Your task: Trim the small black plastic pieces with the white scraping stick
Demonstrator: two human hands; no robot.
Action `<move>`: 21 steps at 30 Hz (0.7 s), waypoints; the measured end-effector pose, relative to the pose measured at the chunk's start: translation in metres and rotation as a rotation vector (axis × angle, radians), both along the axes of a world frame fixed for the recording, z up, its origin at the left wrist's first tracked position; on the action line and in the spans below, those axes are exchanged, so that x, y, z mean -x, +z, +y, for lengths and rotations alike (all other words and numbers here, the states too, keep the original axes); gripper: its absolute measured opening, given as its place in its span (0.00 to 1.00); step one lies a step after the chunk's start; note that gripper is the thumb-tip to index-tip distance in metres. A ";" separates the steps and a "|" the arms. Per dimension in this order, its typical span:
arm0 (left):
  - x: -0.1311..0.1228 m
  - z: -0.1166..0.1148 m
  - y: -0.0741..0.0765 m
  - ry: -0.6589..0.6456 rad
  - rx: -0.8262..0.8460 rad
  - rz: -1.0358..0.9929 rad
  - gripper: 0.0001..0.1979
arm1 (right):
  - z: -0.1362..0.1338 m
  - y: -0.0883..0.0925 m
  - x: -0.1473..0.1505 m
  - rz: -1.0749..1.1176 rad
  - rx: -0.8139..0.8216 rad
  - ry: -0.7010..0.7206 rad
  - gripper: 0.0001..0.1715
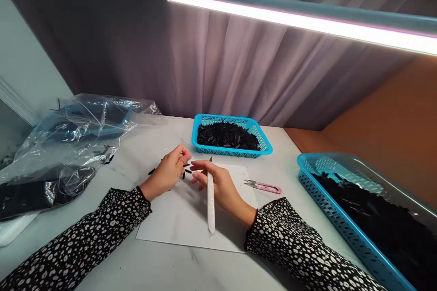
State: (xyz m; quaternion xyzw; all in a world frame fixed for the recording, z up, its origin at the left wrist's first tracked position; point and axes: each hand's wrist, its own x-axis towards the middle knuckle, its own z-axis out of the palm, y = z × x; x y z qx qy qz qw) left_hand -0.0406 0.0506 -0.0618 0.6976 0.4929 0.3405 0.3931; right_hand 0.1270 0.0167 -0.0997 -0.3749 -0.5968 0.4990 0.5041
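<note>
My left hand is closed in a pinch above a white sheet; whatever lies between its fingertips is too small to make out. In my right hand rests a white-handled craft knife, its handle wrapped and slanting toward me, its dark pointed tip facing away. The thumb and fingertips of that hand are slightly apart, near the left hand. Between and behind the hands lie several small black strips. Pink thread snips lie right of my right hand.
Behind the hands stands a blue basket of small black pieces. A larger blue basket with dark pieces is at right. Clear plastic bags with dark contents cover the left side. A lit tube lamp hangs above.
</note>
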 end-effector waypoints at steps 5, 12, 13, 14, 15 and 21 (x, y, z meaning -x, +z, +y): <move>-0.018 -0.018 0.003 -0.021 0.110 -0.208 0.16 | 0.000 0.005 0.005 0.111 0.048 -0.054 0.16; -0.018 -0.032 0.027 0.008 0.239 -0.364 0.13 | -0.011 0.026 -0.006 0.255 0.051 -0.081 0.12; -0.017 -0.034 0.031 0.004 0.274 -0.382 0.12 | -0.011 0.029 -0.008 0.277 0.048 -0.095 0.10; -0.015 -0.035 0.034 -0.002 0.316 -0.399 0.12 | -0.012 0.033 -0.010 0.292 0.041 -0.106 0.09; -0.014 -0.036 0.038 -0.007 0.356 -0.408 0.12 | -0.012 0.036 -0.011 0.303 0.034 -0.114 0.08; -0.009 -0.047 0.058 -0.018 0.478 -0.415 0.09 | -0.014 0.045 -0.017 0.346 0.017 -0.110 0.08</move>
